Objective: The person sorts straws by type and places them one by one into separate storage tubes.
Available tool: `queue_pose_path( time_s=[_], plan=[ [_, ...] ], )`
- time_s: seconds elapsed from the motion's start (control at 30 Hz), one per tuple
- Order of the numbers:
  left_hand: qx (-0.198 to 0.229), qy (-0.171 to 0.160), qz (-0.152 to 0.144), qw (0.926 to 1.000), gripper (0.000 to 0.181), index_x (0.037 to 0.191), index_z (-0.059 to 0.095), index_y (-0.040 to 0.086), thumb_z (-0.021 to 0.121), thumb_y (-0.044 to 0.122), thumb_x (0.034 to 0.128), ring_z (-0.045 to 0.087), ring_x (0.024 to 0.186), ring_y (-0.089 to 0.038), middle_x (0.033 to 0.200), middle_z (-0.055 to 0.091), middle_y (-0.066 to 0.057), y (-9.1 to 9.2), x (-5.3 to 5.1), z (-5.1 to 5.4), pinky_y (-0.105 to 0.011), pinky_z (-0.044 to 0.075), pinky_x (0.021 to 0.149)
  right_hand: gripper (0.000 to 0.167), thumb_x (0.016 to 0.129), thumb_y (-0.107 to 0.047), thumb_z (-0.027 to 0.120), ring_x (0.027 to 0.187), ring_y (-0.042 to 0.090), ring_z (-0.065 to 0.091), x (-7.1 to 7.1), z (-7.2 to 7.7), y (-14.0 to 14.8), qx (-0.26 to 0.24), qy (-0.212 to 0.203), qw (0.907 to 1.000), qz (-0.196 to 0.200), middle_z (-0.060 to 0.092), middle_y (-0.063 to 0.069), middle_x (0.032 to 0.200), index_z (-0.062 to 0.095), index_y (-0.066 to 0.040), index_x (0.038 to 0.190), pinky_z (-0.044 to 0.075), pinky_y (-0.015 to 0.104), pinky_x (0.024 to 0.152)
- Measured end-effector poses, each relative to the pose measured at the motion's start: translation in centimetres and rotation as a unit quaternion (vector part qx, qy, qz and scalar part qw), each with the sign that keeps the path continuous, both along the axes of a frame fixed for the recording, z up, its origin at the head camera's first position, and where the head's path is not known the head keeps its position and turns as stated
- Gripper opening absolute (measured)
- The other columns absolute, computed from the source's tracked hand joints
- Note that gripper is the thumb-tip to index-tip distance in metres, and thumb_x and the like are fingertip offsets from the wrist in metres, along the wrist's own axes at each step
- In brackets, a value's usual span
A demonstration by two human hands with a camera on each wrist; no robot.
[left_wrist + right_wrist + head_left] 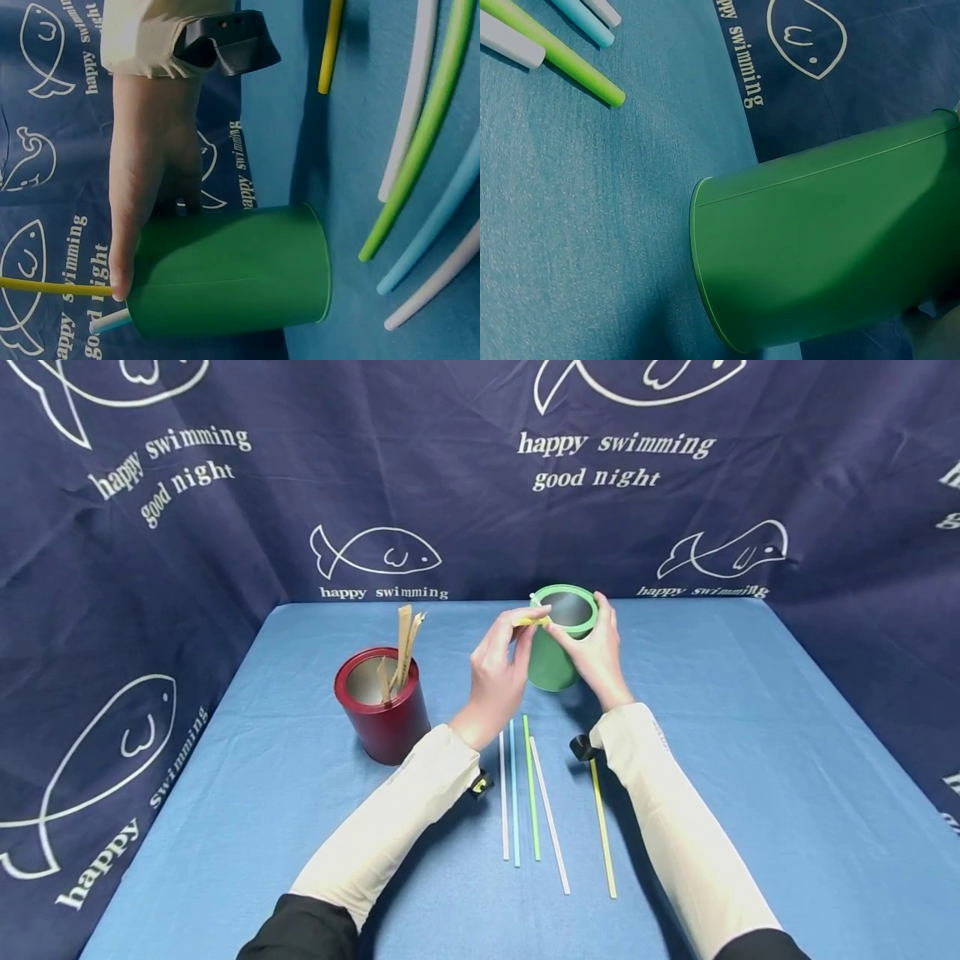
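Note:
A green can (553,664) stands at the back of the table, its mouth facing up. My right hand (596,658) grips it from the right, fingers round the far side of the rim and thumb at the near rim. At that rim my left hand (498,668) pinches a yellow straw (531,621). In the left wrist view the yellow straw (56,287) meets the right thumb at the can's edge; whether its end is inside is hidden. Pale straw ends (110,322) poke out of the can beside it.
To the left stands a dark red can (386,722) holding several brown paper strips (405,647). On the blue cloth before me lie a light blue straw (514,810), a green straw (532,793), two whitish straws (551,818) and a yellow straw (603,831). A dark printed curtain (480,485) hangs behind.

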State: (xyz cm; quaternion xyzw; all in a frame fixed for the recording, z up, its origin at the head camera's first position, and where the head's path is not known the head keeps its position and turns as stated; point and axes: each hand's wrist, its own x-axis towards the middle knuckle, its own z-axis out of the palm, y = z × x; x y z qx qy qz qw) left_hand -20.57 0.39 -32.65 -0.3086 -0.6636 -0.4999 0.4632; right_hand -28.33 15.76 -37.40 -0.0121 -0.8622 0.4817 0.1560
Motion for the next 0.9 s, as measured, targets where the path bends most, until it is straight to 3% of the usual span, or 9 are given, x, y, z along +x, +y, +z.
queue_pose_path(
  time_s=[0.17,0.4,0.57,0.9],
  plan=[
    [-0.003,-0.001,-0.006,1.0,0.016,0.107,0.061,-0.007,0.057,-0.009,0.0909,0.068,0.1,-0.027,0.104,0.07,-0.019,0.1,-0.4,0.3,-0.023,0.054,0.093,0.095,0.078,-0.038,0.078,0.133,0.036,0.042,0.0,0.1,-0.1,-0.001,0.001,1.0,0.002,0.035,0.018,0.15,0.025,-0.008,0.151,0.034,0.047,0.112],
    [0.017,0.002,0.006,0.9998,0.013,0.103,0.061,-0.008,0.054,0.002,0.0964,0.068,0.095,-0.027,0.099,0.07,-0.019,0.2,-1.0,0.7,-0.021,0.055,0.09,0.096,0.078,-0.039,0.077,0.132,0.036,0.042,0.0,0.1,-0.1,0.0,-0.001,1.0,0.001,0.034,0.017,0.151,0.024,-0.009,0.151,0.035,0.048,0.111],
    [0.025,-0.003,0.012,0.9996,0.012,0.103,0.062,-0.007,0.055,0.0,0.0956,0.068,0.092,-0.026,0.099,0.07,-0.018,0.1,-1.3,1.0,-0.021,0.055,0.087,0.096,0.078,-0.039,0.077,0.134,0.035,0.041,0.0,0.0,-0.1,0.003,0.001,1.0,0.002,0.034,0.017,0.152,0.023,-0.009,0.152,0.034,0.047,0.113],
    [0.021,-0.027,0.015,0.9993,0.014,0.102,0.063,-0.005,0.055,0.005,0.0972,0.068,0.092,-0.024,0.099,0.07,-0.017,0.3,-2.0,0.6,-0.021,0.055,0.084,0.096,0.078,-0.039,0.078,0.134,0.035,0.041,0.1,0.0,0.0,0.004,0.006,1.0,-0.002,0.035,0.018,0.151,0.025,-0.008,0.151,0.034,0.047,0.112]
  ],
)
